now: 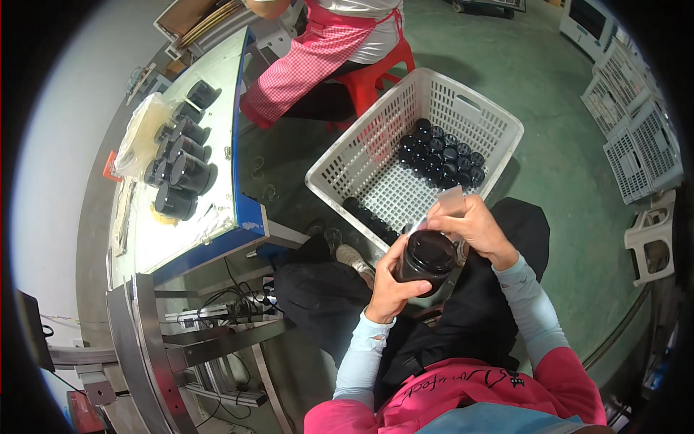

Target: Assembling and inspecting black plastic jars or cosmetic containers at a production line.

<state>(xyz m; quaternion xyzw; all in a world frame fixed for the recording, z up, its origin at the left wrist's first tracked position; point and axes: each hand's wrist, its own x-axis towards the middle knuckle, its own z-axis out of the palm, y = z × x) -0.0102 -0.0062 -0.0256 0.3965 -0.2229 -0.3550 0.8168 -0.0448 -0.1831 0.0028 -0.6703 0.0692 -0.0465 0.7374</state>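
Above my lap, a dark, glossy round jar (429, 254) with a black lid sits in my left hand (390, 288), whose fingers and thumb wrap round its side. My right hand (474, 226) is at the far side of the jar, pinching a translucent pale strip (451, 200) that stands up from its fingers. Part of a clear film shows between the two hands; whether it touches the jar I cannot tell. Just beyond my hands stands a white slatted plastic crate (466, 85), with several black jars (442, 155) grouped at its far right and more along its near left side.
To the left, a white-topped table (217, 94) with a blue edge carries several black jars (189, 172) and a plastic bag (142, 134). A co-worker in a red checked apron (314, 61) sits on a red stool (361, 90). A white stool (650, 235) and stacked crates (629, 123) stand right.
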